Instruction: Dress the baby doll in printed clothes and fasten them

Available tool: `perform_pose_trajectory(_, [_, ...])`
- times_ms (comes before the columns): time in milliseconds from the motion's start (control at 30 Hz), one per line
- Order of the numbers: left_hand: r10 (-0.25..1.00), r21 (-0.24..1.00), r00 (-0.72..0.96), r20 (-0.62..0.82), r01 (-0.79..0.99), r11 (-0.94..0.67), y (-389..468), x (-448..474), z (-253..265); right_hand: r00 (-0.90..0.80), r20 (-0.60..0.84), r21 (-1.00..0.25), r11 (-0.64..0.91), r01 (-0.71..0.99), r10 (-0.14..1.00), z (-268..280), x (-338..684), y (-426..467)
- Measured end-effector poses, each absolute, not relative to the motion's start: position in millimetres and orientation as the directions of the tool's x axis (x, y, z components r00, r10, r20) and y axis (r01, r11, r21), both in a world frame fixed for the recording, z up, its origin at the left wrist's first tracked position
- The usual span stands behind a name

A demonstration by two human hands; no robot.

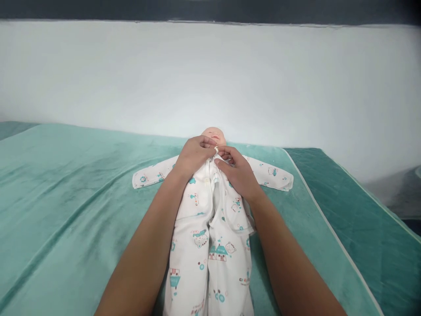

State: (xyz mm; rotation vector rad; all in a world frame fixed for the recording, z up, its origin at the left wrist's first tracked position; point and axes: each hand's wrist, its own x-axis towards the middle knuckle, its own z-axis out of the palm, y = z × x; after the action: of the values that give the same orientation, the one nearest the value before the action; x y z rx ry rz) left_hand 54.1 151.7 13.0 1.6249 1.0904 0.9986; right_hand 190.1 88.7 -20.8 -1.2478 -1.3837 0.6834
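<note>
A baby doll (213, 132) lies on its back, its head towards the wall. It wears a white printed baby shirt (194, 197) with the sleeves spread out to both sides, and matching printed pants (190, 263). Up at the neckline, my left hand (196, 152) pinches the shirt's left edge near the collar. My right hand (237, 169) grips the other edge, thumb and fingers together, and the two hands meet below the doll's chin. Lower down, the shirt front hangs apart in a narrow gap. My fingers hide the fastening point.
A light green velvety blanket (82, 184) with a pale edging lies under the doll. Darker green quilted cloth (355, 210) shows at the right. A white wall (210, 74) rises just behind the doll's head, with a dark band along its top.
</note>
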Motion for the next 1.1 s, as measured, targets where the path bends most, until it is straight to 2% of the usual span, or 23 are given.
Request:
perform_pose_trajectory(167, [0.958,0.977,0.276,0.076,0.172,-0.127,147,54,17,0.135,0.327,-0.914,0.276,0.298,0.935,-20,191,88])
perform_pose_trajectory(600, [0.951,0.978,0.302,0.068,0.170,-0.124,142,50,21,0.078,0.296,-0.923,0.264,0.279,0.952,-18,191,87])
perform_pose_trajectory(833, [0.936,0.998,0.346,0.070,-0.024,-0.065,147,48,14,0.060,0.312,-0.921,0.286,0.266,0.948,-20,192,87])
perform_pose_trajectory(1100, [0.948,0.977,0.299,0.108,0.142,-0.157,151,51,11,0.114,0.335,-0.920,0.299,0.255,0.935,-22,191,89])
